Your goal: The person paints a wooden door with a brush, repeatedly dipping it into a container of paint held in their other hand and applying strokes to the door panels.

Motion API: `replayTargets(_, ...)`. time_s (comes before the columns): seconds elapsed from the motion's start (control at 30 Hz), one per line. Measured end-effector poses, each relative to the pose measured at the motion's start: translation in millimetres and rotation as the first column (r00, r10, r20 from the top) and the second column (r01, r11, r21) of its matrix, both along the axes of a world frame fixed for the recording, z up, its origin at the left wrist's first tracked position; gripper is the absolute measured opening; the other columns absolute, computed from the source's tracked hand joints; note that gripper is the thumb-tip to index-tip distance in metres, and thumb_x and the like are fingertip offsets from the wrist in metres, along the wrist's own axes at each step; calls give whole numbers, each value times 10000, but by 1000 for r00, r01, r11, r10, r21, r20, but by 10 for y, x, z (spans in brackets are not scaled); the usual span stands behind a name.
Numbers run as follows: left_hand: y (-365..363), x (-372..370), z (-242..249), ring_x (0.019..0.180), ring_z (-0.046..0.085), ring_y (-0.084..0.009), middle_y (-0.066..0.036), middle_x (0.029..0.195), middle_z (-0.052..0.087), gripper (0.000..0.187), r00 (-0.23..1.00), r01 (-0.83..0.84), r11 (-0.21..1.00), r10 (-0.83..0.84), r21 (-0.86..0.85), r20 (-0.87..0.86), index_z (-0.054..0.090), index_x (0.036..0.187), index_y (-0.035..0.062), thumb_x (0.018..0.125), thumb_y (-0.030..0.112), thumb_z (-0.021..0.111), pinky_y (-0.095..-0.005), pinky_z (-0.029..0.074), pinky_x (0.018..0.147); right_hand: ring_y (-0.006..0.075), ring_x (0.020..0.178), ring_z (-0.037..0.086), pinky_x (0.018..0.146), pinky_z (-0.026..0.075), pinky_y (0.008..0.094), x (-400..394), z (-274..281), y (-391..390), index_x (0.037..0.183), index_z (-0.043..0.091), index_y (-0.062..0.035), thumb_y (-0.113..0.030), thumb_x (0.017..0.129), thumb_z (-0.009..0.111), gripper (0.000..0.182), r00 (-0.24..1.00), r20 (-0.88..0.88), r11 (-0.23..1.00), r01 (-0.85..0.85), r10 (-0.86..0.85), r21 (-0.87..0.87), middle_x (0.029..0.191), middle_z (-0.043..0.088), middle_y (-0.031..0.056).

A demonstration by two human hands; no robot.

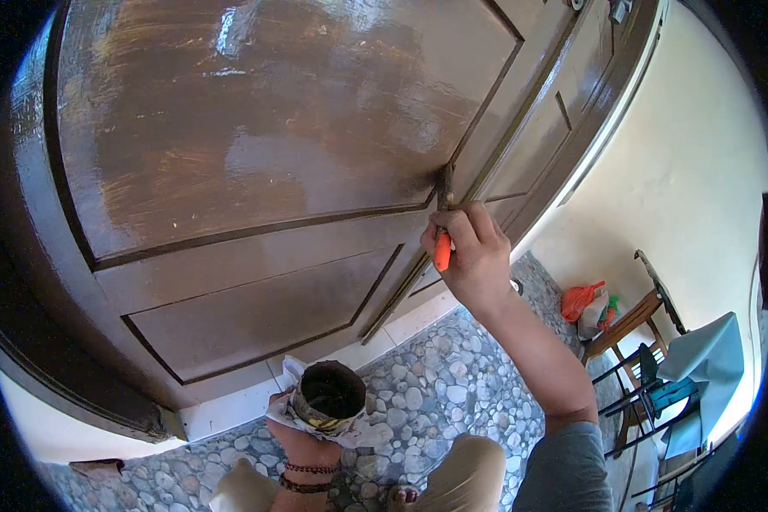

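Observation:
My right hand [472, 252] is closed round the orange handle of a paintbrush [443, 250]. The dark bristles touch the lower right corner of the upper panel on a brown wooden door [299, 145]. Wet, glossy patches shine on that panel, while other parts look streaky and duller. Low in front of the door, my left hand [292, 428] holds a paint can [331, 394] from beneath, with a whitish cloth [358, 433] around it. Dark paint shows inside the can. Most of the left fingers are hidden behind can and cloth.
The floor [439, 375] has a pebble pattern, with a white tiled sill [222, 414] under the door. At right by the cream wall stand a wooden chair [627, 324] and a dark-framed chair draped with light blue cloth [708, 354]. Plastic bags [582, 300] lie near them.

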State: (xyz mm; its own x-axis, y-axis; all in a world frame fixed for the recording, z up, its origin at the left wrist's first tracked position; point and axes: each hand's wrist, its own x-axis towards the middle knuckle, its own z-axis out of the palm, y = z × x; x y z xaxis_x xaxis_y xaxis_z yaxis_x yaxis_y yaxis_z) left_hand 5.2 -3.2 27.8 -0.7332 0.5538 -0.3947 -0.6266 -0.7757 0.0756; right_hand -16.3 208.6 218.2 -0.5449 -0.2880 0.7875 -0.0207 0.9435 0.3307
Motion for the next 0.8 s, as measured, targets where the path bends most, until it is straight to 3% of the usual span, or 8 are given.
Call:
replayTargets(0.2, 9, 0, -104, 758, 623, -245, -47, 925, 638, 487, 989, -75, 997, 74, 7, 126, 610, 998, 123, 792, 509, 398, -385, 526, 564, 234, 690, 597, 573, 479, 323, 295, 70, -96, 808, 557, -65, -17, 687, 687, 184, 980, -195, 985, -66, 34, -160, 807, 548, 93)
replayTargets(0.27, -47, -7, -152, 935, 587, -239, -46, 985, 625, 372, 999, -5, 996, 7, 84, -34, 582, 962, 130, 778, 419, 437, -400, 483, 819, 185, 711, 611, 622, 503, 301, 538, -70, -89, 823, 553, -25, 17, 728, 666, 153, 950, -311, 795, -168, -28, -583, 816, 594, 97)
replayTargets(0.33, -56, 3, -216, 924, 593, -239, -44, 986, 629, 370, 1000, -6, 995, 8, 96, -27, 583, 962, 132, 776, 418, 441, -408, 485, 814, 139, 723, 593, 646, 505, 272, 737, -310, -77, 816, 544, 4, 23, 760, 630, 105, 910, -413, 406, -370, -22, -836, 812, 607, 84)
replayTargets(0.4, -49, -12, -239, 913, 600, -239, -42, 987, 632, 368, 999, -8, 995, 12, 95, -38, 585, 962, 134, 775, 418, 444, -417, 487, 810, 140, 734, 593, 650, 510, 259, 917, -613, -90, 811, 538, 14, 23, 782, 598, 67, 899, -438, 112, -436, 3, -893, 820, 611, 95)
replayTargets(0.47, -14, -10, -220, 765, 583, -278, -81, 949, 614, 568, 998, -47, 994, 51, -103, 32, 578, 1042, 156, 768, 614, 382, -390, 425, 492, 141, 736, 593, 642, 520, 273, 1051, -1069, -53, 836, 541, 17, 14, 797, 576, 53, 926, -376, -176, -374, -23, -910, 810, 608, 94)
replayTargets(0.6, -58, 34, -295, 829, 605, -316, -145, 978, 626, 589, 994, -29, 1000, 28, -10, -107, 583, 1038, 115, 763, 589, 366, -482, 494, 606, 169, 739, 603, 653, 545, 318, 1130, -1552, 48, 888, 540, 29, 6, 791, 593, 113, 976, -216, -443, -181, 29, -878, 828, 611, 106)
replayTargets(0.63, -90, 55, -252, 744, 567, -334, -183, 951, 619, 669, 986, 82, 991, -65, 106, -154, 583, 1051, 132, 744, 664, 318, -424, 422, 515, 175, 739, 608, 661, 550, 321, 1115, -1550, 91, 890, 540, 30, 6, 790, 598, 118, 968, -242, -484, -180, 67, -856, 838, 613, 110)
replayTargets(0.8, 89, 88, -324, 678, 522, -323, -214, 932, 605, 725, 990, 23, 999, -28, -34, -137, 577, 1050, 125, 731, 714, 299, -365, 342, 491, 204, 750, 625, 653, 564, 321, 1160, -1666, 379, 906, 541, 36, -4, 794, 608, 136, 970, -227, -568, -138, 88, -811, 867, 614, 127)
